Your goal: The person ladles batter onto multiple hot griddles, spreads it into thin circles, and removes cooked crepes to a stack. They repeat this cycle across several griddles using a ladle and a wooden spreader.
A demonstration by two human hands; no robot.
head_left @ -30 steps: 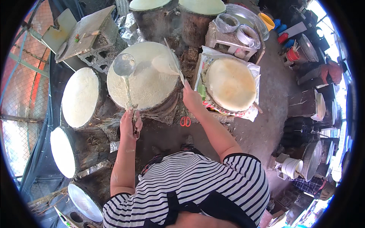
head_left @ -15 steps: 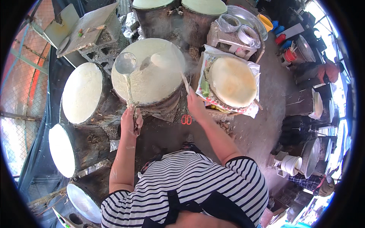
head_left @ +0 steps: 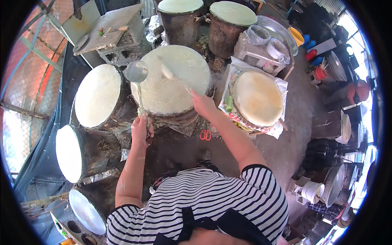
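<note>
In front of me is a large round griddle [head_left: 179, 96] on a dark drum-like stove, its top spread with pale batter. My left hand [head_left: 142, 130] grips the handle of a metal ladle [head_left: 136, 72], whose bowl hangs over the griddle's left edge. A pale wooden spoon [head_left: 167, 72] is in my right hand [head_left: 203, 105]; its rounded end lies at the batter surface, left of the griddle's middle. To the right of that hand, a stack of flatbreads [head_left: 258, 99] rests on a white printed sheet [head_left: 284, 92].
More round griddles [head_left: 98, 96] line my left side, with white-topped drums [head_left: 182, 6] at the back. Clear plastic rolls [head_left: 257, 35] sit on a block behind the flatbreads. Another person [head_left: 358, 92] is far right. Red scissors-like loops [head_left: 205, 134] show below the griddle.
The wooden spoon has swept left across the griddle, and my right hand has moved in over its edge. A dark bare patch in the batter is now covered. The view has shifted slightly.
</note>
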